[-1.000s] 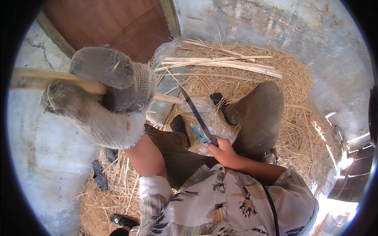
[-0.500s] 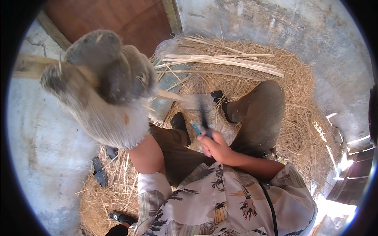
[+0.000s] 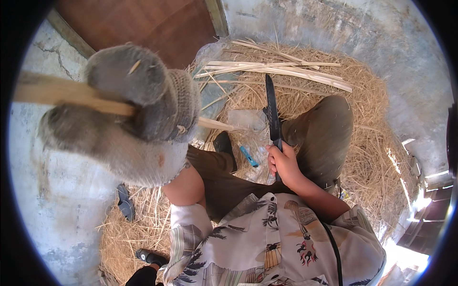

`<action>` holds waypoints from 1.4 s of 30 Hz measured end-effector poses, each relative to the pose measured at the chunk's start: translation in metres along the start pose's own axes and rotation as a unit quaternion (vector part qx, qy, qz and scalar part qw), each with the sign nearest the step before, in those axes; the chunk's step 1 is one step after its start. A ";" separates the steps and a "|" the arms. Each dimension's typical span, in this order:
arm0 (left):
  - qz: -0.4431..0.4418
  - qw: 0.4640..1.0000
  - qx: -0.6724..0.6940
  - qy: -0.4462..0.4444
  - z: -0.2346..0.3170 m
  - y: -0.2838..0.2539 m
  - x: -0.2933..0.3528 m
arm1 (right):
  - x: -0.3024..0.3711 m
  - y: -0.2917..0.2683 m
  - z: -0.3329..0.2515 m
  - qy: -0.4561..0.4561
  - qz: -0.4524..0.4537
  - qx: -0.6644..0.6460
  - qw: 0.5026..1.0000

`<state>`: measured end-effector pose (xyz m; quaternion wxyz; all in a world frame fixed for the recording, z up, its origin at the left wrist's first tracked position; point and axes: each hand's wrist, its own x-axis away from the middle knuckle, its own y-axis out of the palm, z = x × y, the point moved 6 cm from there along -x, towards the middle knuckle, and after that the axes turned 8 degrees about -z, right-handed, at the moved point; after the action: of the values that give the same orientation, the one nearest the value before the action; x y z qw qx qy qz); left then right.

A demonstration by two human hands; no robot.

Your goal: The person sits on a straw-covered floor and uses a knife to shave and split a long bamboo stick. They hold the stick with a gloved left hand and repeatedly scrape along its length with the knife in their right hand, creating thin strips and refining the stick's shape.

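My left hand (image 3: 129, 157), in a thick, dirty grey-white knitted glove, is raised close at the upper left. Its fingers are wrapped round a flat pale strip, apparently bamboo (image 3: 52, 90), which runs out past the glove on both sides. Bare-skinned, my right hand (image 3: 285, 166) grips a long dark-bladed knife (image 3: 272, 107) by its handle. The blade points up and away, apart from the strip. A light-blue utility knife (image 3: 249, 156) lies just left of the right hand, between my legs.
Several split pale strips (image 3: 296, 78) lie on a heap of straw-like shavings (image 3: 372, 114) at the far side. Walls surround me, with a brown door panel (image 3: 138, 24) at the far left. A dark sandal (image 3: 126, 202) and another person's shod foot (image 3: 151, 257) are at lower left.
The right hand has moved slightly right, and its knife now stands clear of the strip. The blue utility knife has come into fuller view. The strip in my left hand shows more at the left.
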<state>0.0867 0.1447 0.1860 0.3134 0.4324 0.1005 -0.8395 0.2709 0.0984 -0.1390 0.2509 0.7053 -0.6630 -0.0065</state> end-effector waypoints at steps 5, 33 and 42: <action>-0.032 0.996 -0.080 0.031 0.030 0.015 0.006 | 0.001 -0.003 -0.001 -0.012 0.025 -0.001 1.000; -0.043 0.998 0.023 0.046 -0.024 -0.012 -0.009 | 0.032 0.036 -0.106 -0.294 0.012 -0.006 0.956; -0.089 0.996 -0.013 0.016 -0.040 0.010 -0.014 | 0.019 0.026 -0.067 -0.134 0.009 0.144 0.980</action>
<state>0.1250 0.1607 0.1743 0.2411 0.4313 0.1544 -0.8556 0.2720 0.1039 -0.0645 0.0555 0.7207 -0.6910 -0.0027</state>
